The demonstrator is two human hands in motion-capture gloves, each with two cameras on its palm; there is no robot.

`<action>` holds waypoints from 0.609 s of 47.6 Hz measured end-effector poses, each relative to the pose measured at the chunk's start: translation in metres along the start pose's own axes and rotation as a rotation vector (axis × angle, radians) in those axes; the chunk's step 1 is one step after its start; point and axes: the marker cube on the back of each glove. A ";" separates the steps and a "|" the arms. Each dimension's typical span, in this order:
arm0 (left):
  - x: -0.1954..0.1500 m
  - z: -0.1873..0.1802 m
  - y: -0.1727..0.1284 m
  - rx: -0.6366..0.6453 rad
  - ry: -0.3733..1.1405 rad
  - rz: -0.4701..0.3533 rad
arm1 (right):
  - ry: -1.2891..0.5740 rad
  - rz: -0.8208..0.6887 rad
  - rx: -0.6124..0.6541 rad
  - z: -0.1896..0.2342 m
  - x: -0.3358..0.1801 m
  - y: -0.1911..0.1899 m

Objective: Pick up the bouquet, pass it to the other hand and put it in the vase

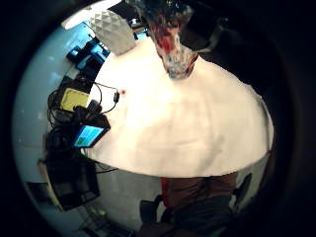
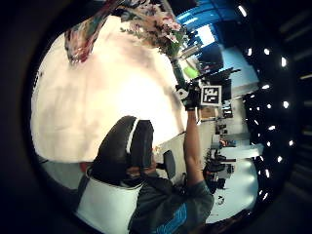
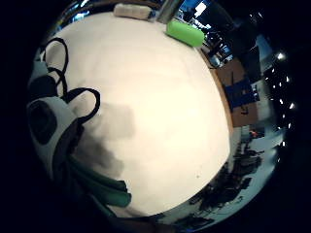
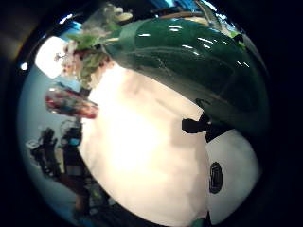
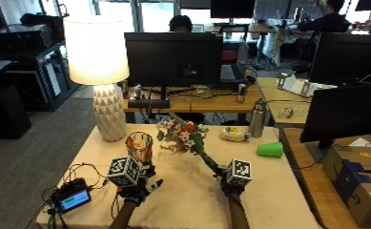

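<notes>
My right hand (image 5: pixel 231 183) grips the green stem (image 5: pixel 205 160) of the bouquet and holds it tilted above the table, its pink and white flowers (image 5: pixel 181 133) up beside the vase. The vase (image 5: pixel 139 147) is a tall glass with orange and dark patterns, standing upright on the cream tablecloth (image 5: pixel 185 200). My left hand (image 5: pixel 139 189) hovers just in front of the vase with fingers spread and nothing in it. The left thumb side palm view shows the flowers (image 2: pixel 161 24), the vase (image 2: pixel 82 36) and the right hand (image 2: pixel 191 95). The stem (image 4: pixel 189 56) fills the right thumb side palm view.
A white lamp (image 5: pixel 104 71) stands at the table's back left. A green cup (image 5: pixel 271 149) lies on its side at the right, with a metal bottle (image 5: pixel 257 119) behind it. A small lit screen with cables (image 5: pixel 74 199) sits at the front left corner.
</notes>
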 end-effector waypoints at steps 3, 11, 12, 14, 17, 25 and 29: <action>0.007 -0.007 -0.002 0.022 0.047 0.006 | -0.112 0.003 -0.078 -0.005 -0.011 0.013; 0.044 -0.028 -0.015 0.088 0.288 0.054 | -0.385 -0.034 0.058 -0.054 -0.043 0.015; 0.048 -0.030 -0.017 0.094 0.309 0.060 | -0.411 -0.040 0.065 -0.058 -0.047 0.017; 0.057 -0.033 -0.022 0.106 0.344 0.070 | -0.465 -0.054 0.081 -0.066 -0.056 0.020; 0.072 -0.036 -0.029 0.118 0.382 0.080 | -0.551 -0.077 0.108 -0.076 -0.071 0.024; 0.105 -0.038 -0.047 0.138 0.507 0.097 | -0.751 -0.117 0.129 -0.091 -0.103 0.036; 0.117 -0.032 -0.060 0.130 0.626 0.120 | -0.865 -0.131 0.128 -0.096 -0.118 0.042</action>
